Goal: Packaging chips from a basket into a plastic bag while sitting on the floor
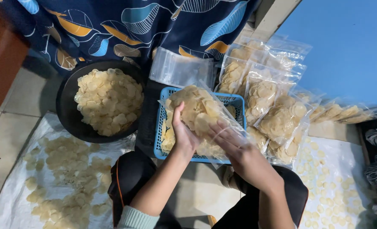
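Note:
A clear plastic bag (199, 111) full of pale round crackers is held over a blue plastic basket (235, 100). My left hand (182, 135) grips the bag's left side from below, thumb up along it. Against the bag's right lower side, my right hand (235, 146) presses with fingers spread over the plastic. More loose crackers lie in the basket under the bag.
A black bowl (68, 111) heaped with crackers stands at left. Empty clear bags (181, 68) lie behind the basket. Several filled bags (277, 118) are stacked at right. Loose crackers are spread on white sheets at left (14, 191) and right (345, 157). A leaf-patterned dark cloth (125, 25) hangs behind.

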